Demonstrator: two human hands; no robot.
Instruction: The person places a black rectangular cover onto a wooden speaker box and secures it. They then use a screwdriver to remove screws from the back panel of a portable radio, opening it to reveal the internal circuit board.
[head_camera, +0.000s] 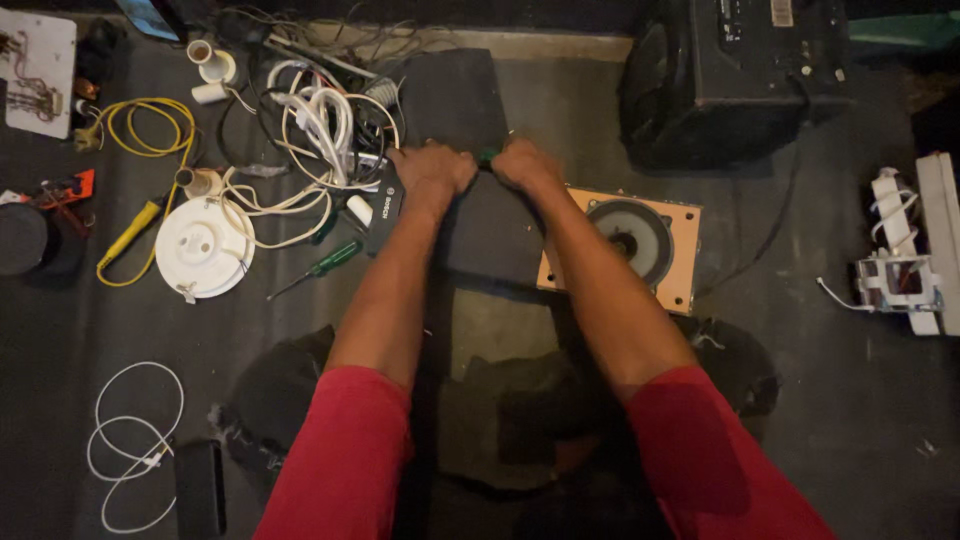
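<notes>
Hands (478, 165) gripping green handle (487, 156), flat dark panel (455, 100)

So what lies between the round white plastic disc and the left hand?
In the head view, a green-handled screwdriver lies on the dark mat between the round white plastic disc and the left hand, beside white cables.

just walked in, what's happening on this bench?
A person in red sleeves has both hands together over a dark flat panel on the dark work surface. The left hand and right hand both close around a small green-handled tool; its tip is hidden. Beside the right forearm lies a speaker on an orange board. To the left sit tangled white and yellow cables, a round white fitting and a green screwdriver. A black speaker box stands behind.
</notes>
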